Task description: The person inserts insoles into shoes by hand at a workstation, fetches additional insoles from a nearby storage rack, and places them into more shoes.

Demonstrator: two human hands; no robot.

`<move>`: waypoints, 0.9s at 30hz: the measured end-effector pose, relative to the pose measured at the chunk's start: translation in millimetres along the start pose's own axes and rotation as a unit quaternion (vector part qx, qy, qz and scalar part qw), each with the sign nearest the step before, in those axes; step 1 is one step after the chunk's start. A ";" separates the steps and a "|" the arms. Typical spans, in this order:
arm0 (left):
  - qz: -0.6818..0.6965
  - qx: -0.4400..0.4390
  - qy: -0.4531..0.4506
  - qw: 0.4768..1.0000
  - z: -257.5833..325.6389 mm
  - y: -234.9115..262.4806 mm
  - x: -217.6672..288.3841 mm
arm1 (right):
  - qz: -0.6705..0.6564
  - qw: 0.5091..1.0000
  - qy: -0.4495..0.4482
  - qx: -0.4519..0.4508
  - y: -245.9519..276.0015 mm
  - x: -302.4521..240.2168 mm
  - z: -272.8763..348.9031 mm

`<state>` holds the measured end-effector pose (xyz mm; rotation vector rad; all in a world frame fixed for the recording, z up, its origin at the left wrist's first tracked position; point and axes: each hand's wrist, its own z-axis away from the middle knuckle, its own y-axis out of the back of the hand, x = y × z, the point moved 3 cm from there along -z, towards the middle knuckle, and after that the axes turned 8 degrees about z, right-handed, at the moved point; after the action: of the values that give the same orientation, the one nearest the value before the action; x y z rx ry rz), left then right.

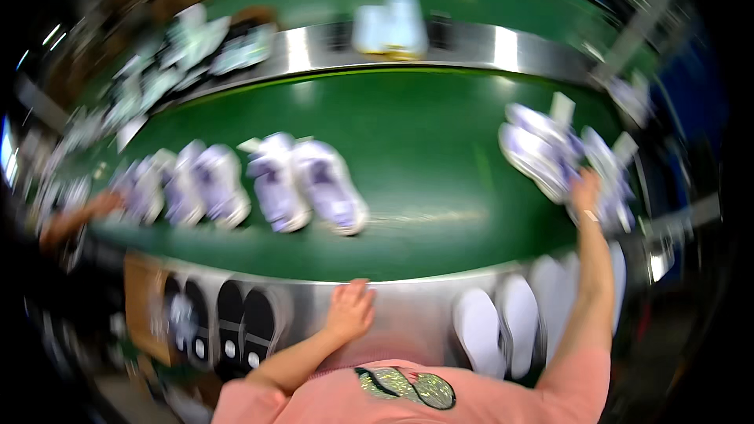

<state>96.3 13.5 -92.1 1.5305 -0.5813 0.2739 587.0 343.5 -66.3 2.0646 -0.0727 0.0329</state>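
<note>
My right arm stretches to the far right, where my right hand [585, 192] is at a purple-and-white shoe [603, 169]. Its fingers are smeared by motion, so whether they grip the shoe is unclear. Just left of that hand lies a pair of purple-and-white shoes [538, 145] with a white tag sticking up. My left hand [350, 310] lies on the metal ledge [393, 318] at the front of the green belt [432, 180], fingers out and holding nothing. Ahead and to its left, another pair of purple-and-white shoes [310, 184] sits on the belt.
More purple-and-white shoes [188, 184] line the belt's left side, where another person's hand [102, 204] reaches in. Black insoles [243, 318] and white insoles [499, 326] lie along the front ledge. A raised metal strip [314, 47] behind carries light-coloured shoes or parts [390, 27], blurred.
</note>
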 end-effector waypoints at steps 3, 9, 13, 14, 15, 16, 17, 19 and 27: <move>-0.011 0.021 0.022 0.999 2.0 -23.7 22.0 | 0.146 0.986 0.012 -0.079 27.3 60.2 -12.5; 0.027 0.049 -0.076 0.996 -7.3 -32.9 30.9 | 0.161 0.961 -0.028 -0.221 4.0 76.3 -32.9; 0.038 0.058 -0.087 0.994 -4.1 -30.0 32.1 | 0.253 0.932 -0.010 -0.257 27.3 61.7 -28.9; 0.048 0.055 -0.098 0.993 -3.3 -32.4 31.1 | 0.255 0.937 -0.011 -0.238 17.2 76.9 -18.6; 0.053 0.056 -0.103 0.992 -1.1 -31.7 32.9 | 0.247 0.940 0.010 -0.237 25.8 63.9 -15.5; 0.048 0.070 -0.101 0.991 0.7 -31.8 35.0 | 0.239 0.942 0.031 -0.235 36.1 49.7 -11.8; 0.059 0.062 -0.110 0.990 5.7 -28.5 33.3 | 0.219 0.943 0.030 -0.247 51.8 47.5 0.4; 0.059 0.070 -0.120 0.989 8.7 -35.8 38.7 | 0.150 0.959 0.022 -0.239 70.7 26.6 12.6; 0.165 0.057 -0.034 0.984 22.3 -46.0 55.0 | -0.110 0.961 0.082 -0.242 218.1 -135.4 83.7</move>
<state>162.0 -20.8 -104.5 1.5552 -0.8881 0.5168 436.9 171.7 78.1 1.5631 0.2318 0.0444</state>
